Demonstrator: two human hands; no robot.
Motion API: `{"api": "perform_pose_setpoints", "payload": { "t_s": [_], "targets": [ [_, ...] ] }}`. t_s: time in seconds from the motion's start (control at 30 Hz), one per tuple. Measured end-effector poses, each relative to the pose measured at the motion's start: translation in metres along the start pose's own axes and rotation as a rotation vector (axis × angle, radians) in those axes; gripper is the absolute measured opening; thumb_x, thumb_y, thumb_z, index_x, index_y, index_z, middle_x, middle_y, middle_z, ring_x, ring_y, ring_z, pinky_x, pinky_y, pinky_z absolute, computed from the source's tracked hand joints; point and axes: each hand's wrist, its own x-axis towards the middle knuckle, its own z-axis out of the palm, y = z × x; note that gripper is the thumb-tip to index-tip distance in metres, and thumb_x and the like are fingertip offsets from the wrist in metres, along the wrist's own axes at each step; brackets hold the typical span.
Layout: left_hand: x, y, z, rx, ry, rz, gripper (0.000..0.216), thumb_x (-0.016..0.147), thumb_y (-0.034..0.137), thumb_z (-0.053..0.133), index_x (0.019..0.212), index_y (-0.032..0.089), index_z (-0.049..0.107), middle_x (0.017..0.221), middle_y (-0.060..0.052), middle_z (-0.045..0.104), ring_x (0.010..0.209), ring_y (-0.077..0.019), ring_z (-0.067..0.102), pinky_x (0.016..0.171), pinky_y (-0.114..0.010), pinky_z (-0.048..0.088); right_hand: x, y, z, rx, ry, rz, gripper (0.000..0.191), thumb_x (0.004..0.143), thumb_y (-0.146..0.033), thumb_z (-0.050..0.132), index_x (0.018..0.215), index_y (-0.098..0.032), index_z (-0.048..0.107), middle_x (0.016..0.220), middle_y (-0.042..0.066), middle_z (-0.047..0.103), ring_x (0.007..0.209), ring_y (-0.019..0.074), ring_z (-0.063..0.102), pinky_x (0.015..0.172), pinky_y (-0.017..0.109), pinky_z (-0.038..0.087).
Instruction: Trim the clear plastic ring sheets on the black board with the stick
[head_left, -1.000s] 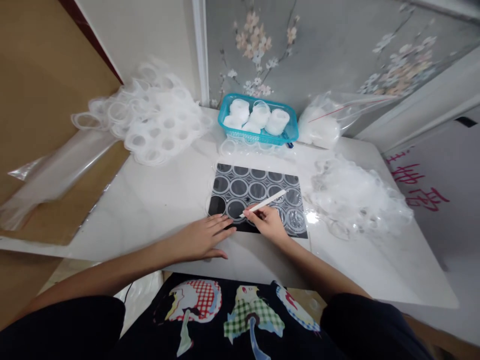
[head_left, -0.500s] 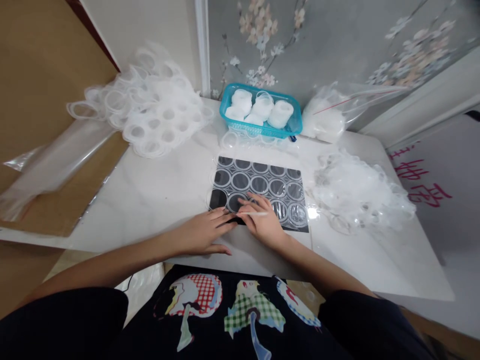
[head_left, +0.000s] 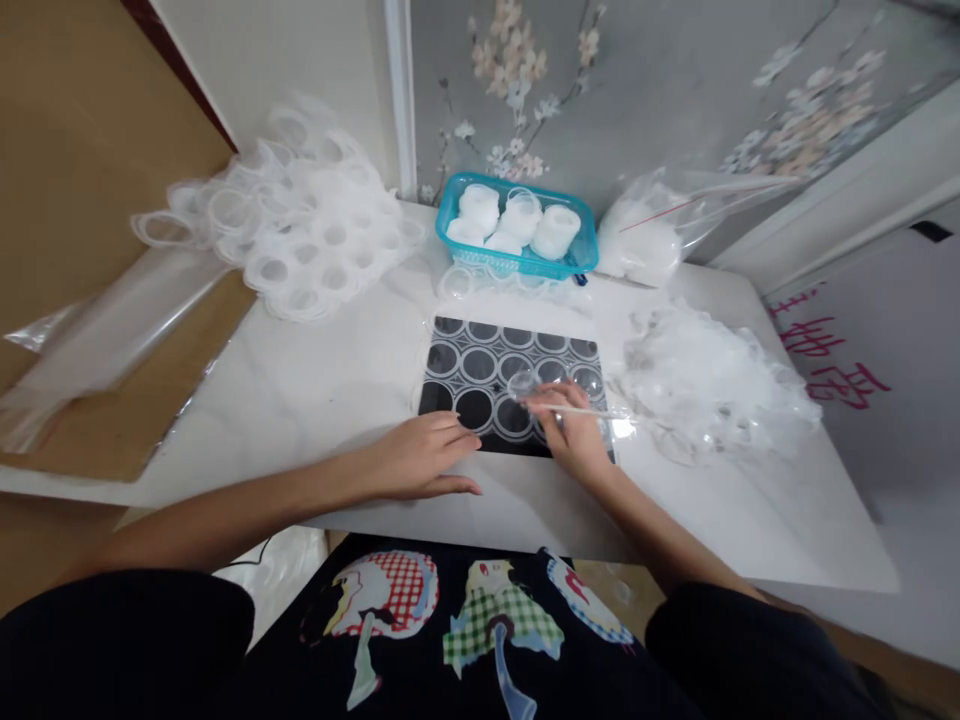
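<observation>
A black sheet (head_left: 478, 365) printed or covered with rows of pale-edged circles lies on the white table. My left hand (head_left: 426, 455) rests flat at its lower left edge, fingers stretched out and thumb apart. Over the sheet's right half, my right hand (head_left: 576, 432) is closed around a thin white stick (head_left: 600, 411) that points right. A clear round disc (head_left: 523, 384) sits at the right fingertips, apparently pinched and tilted up from the sheet. Two circles at the lower left of the sheet look plain black.
Behind the sheet stands a blue basket (head_left: 517, 262) holding white rolls of rings. Heaps of clear ringed film lie at left (head_left: 322, 235) and right (head_left: 712, 385). A zip bag (head_left: 645, 240) of white material leans by the wall. Cardboard (head_left: 97, 400) stands at the left.
My right hand has moved right across the sheet, and a clear disc now shows at its fingertips. The left hand has shifted only slightly; the hands are farther apart.
</observation>
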Motion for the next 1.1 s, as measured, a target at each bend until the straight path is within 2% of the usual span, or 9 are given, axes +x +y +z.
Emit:
{"api": "perform_pose_setpoints", "payload": {
  "t_s": [0.03, 0.1, 0.23, 0.43, 0.7, 0.83, 0.97, 1.03, 1.1],
  "targets": [
    [0.005, 0.001, 0.002, 0.030, 0.019, 0.051, 0.053, 0.099, 0.058, 0.043, 0.119, 0.014, 0.064, 0.123, -0.016, 0.068, 0.115, -0.0288, 0.062, 0.106, -0.041, 0.043, -0.012, 0.001, 0.003, 0.054, -0.059, 0.021, 0.022, 0.094, -0.033, 0.050, 0.087, -0.029, 0.071, 0.089, 0.004, 0.076, 0.102, 0.0282, 0.067, 0.112, 0.056, 0.034],
    [0.016, 0.002, 0.010, 0.087, 0.048, 0.162, 0.052, 0.099, 0.056, 0.045, 0.114, 0.012, 0.067, 0.128, -0.018, 0.066, 0.118, -0.0297, 0.061, 0.110, -0.042, 0.040, -0.030, 0.003, 0.008, 0.142, -0.080, 0.075, 0.022, 0.095, -0.035, 0.051, 0.087, -0.028, 0.070, 0.089, 0.004, 0.077, 0.103, 0.0284, 0.068, 0.110, 0.056, 0.036],
    [0.033, 0.005, 0.024, 0.190, 0.063, 0.266, 0.052, 0.098, 0.055, 0.047, 0.107, 0.008, 0.069, 0.121, -0.021, 0.068, 0.114, -0.0308, 0.064, 0.108, -0.042, 0.042, -0.036, 0.007, 0.010, 0.195, -0.102, 0.107, 0.023, 0.096, -0.037, 0.052, 0.088, -0.028, 0.071, 0.089, 0.004, 0.078, 0.113, 0.0298, 0.064, 0.112, 0.058, 0.032],
    [0.040, 0.007, 0.029, 0.227, 0.055, 0.225, 0.051, 0.102, 0.051, 0.039, 0.102, 0.010, 0.069, 0.116, -0.017, 0.071, 0.107, -0.0265, 0.066, 0.105, -0.038, 0.045, -0.033, 0.006, 0.009, 0.171, -0.135, 0.068, 0.020, 0.097, -0.031, 0.053, 0.093, -0.028, 0.072, 0.092, 0.004, 0.078, 0.117, 0.0297, 0.062, 0.111, 0.057, 0.034],
    [0.037, 0.003, 0.036, 0.146, 0.144, 0.201, 0.041, 0.102, 0.045, 0.044, 0.101, 0.012, 0.069, 0.115, -0.014, 0.072, 0.108, -0.0230, 0.067, 0.105, -0.036, 0.047, -0.033, 0.008, 0.009, 0.082, -0.123, -0.044, 0.018, 0.099, -0.025, 0.051, 0.098, -0.025, 0.070, 0.092, 0.004, 0.078, 0.114, 0.0270, 0.064, 0.113, 0.055, 0.034],
    [0.034, 0.000, 0.038, 0.082, 0.200, 0.211, 0.039, 0.102, 0.043, 0.045, 0.104, 0.010, 0.068, 0.115, -0.014, 0.072, 0.108, -0.0233, 0.067, 0.105, -0.037, 0.049, -0.038, 0.002, 0.008, -0.075, -0.114, -0.146, 0.016, 0.097, -0.021, 0.053, 0.097, -0.024, 0.069, 0.107, 0.004, 0.077, 0.121, 0.0279, 0.059, 0.111, 0.054, 0.037],
    [0.033, 0.001, 0.038, -0.036, 0.234, 0.134, 0.041, 0.100, 0.045, 0.049, 0.107, 0.008, 0.066, 0.110, -0.016, 0.073, 0.105, -0.0249, 0.067, 0.101, -0.038, 0.052, -0.046, -0.011, 0.013, -0.273, -0.124, -0.305, 0.013, 0.094, -0.017, 0.056, 0.096, -0.024, 0.067, 0.120, 0.003, 0.074, 0.136, 0.0324, 0.046, 0.118, 0.061, 0.020],
    [0.032, 0.002, 0.038, -0.098, 0.217, 0.097, 0.043, 0.098, 0.047, 0.053, 0.109, 0.007, 0.064, 0.110, -0.018, 0.072, 0.106, -0.0264, 0.066, 0.099, -0.040, 0.053, -0.039, -0.009, 0.011, -0.333, -0.140, -0.345, 0.015, 0.094, -0.015, 0.055, 0.097, -0.024, 0.067, 0.115, 0.002, 0.075, 0.133, 0.0318, 0.049, 0.120, 0.064, 0.011],
    [0.031, 0.003, 0.037, -0.142, 0.194, 0.080, 0.042, 0.095, 0.047, 0.057, 0.111, 0.008, 0.063, 0.114, -0.018, 0.071, 0.108, -0.0275, 0.064, 0.099, -0.041, 0.052, -0.021, 0.003, 0.001, -0.381, -0.066, -0.352, 0.019, 0.095, -0.013, 0.051, 0.098, -0.025, 0.066, 0.106, 0.001, 0.077, 0.126, 0.0299, 0.055, 0.119, 0.064, 0.011]
  ]
}}
